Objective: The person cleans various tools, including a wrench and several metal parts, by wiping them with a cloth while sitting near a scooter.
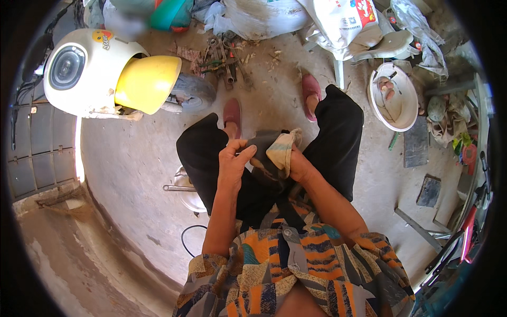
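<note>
Between my knees, over the black trousers, I hold a limp fabric piece [264, 141], dark grey with a beige, striped portion [280, 152]. It may be a work glove, but its full shape is hidden in the folds. My left hand [231, 160] pinches the dark side between thumb and fingers. On the beige side is my right hand [302, 165], its fingers mostly hidden by the fabric. Below, a pair of dark red shoes [232, 113] rests on the concrete floor.
A white scooter front [93, 79] with a yellow fender [146, 83] stands left, above a wheel [195, 92]. Wrenches and pliers [225, 65] lie ahead. Right is a white basin [408, 115]. By my left knee, a wrench [178, 188] lies across a white bowl [194, 202].
</note>
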Action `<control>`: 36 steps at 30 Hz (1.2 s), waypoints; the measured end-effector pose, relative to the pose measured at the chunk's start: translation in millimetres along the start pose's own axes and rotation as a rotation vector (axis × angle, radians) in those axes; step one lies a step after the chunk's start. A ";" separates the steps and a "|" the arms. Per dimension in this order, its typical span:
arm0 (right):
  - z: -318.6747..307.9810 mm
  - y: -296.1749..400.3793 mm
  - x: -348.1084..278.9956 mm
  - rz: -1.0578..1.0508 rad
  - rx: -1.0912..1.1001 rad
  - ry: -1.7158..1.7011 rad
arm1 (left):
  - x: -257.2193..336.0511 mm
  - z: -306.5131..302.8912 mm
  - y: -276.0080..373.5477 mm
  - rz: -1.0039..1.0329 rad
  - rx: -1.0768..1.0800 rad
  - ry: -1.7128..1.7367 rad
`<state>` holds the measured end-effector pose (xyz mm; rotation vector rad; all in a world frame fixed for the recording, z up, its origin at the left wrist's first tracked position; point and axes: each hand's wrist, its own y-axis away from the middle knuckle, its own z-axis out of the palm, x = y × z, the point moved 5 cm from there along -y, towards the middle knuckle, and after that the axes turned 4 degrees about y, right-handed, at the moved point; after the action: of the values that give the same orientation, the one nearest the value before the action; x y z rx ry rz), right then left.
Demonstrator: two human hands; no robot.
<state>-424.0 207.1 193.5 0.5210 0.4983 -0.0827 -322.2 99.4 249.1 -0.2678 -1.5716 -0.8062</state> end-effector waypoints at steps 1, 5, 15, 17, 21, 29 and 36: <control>-2.0 1.0 2.4 0.021 -0.010 0.002 | -1.1 -1.4 1.6 0.053 0.014 -0.003; -16.1 -3.0 13.9 0.060 -0.099 -0.089 | 15.6 -6.3 6.2 0.375 0.073 -0.085; -23.2 -5.8 -19.2 -0.179 0.096 -0.342 | 59.8 -17.2 21.5 0.407 0.163 0.331; -26.1 -5.5 -19.3 -0.164 0.090 -0.378 | 66.0 -7.3 19.9 0.353 0.146 0.382; -5.5 2.5 -17.1 -0.127 -0.085 -0.146 | 51.1 12.5 2.2 0.164 0.144 0.517; 1.3 14.3 -15.3 -0.075 -0.050 0.114 | 31.4 34.4 -7.9 0.213 0.013 0.033; -0.2 6.2 -22.0 -0.103 0.005 -0.225 | 46.6 7.6 -9.6 0.097 0.069 0.515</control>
<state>-442.2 211.5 206.7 0.4837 0.3051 -0.2382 -342.6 84.2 290.0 -0.0748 -1.0906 -0.6776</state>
